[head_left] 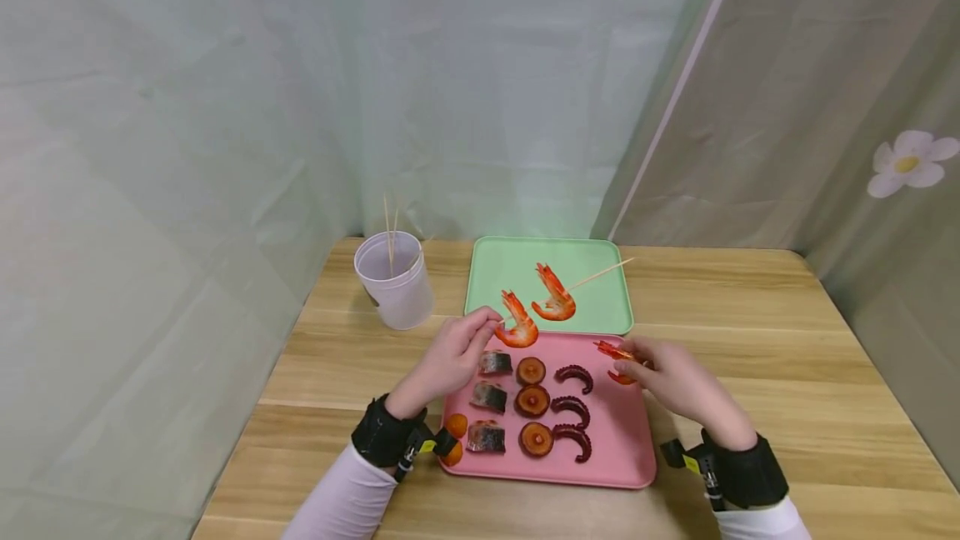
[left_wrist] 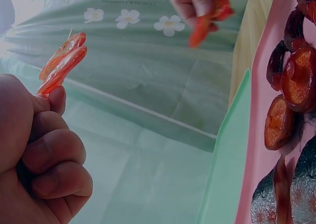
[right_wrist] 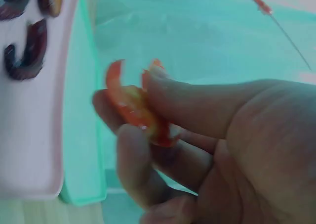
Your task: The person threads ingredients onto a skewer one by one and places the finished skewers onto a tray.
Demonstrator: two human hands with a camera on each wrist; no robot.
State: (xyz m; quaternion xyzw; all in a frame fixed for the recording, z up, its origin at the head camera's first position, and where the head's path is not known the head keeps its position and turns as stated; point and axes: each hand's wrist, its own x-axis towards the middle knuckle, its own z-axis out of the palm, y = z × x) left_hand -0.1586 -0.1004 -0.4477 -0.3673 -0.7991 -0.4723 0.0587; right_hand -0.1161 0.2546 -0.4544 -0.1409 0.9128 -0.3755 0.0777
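Observation:
My left hand [head_left: 450, 355] pinches one end of a thin wooden skewer [head_left: 603, 272], which slants up to the right over the trays. Two orange-red shrimps are threaded on it: one [head_left: 519, 323] close to my fingers, the other [head_left: 557, 298] farther along. In the left wrist view, the two shrimps [left_wrist: 63, 68] overlap just beyond the thumb and curled fingers. My right hand [head_left: 678, 377] holds a third shrimp [right_wrist: 131, 105] between thumb and fingers, above the right side of the pink tray [head_left: 618, 457]. Part of this shrimp is hidden by the fingers.
On the pink tray sit rows of fish pieces [head_left: 487, 397], mushroom caps [head_left: 532, 401] and curled octopus tentacles [head_left: 572, 409], plus orange balls [head_left: 456, 425] by my left wrist. Behind it lies a green tray [head_left: 502, 261]. A white bucket [head_left: 405, 298] with several skewers stands back left.

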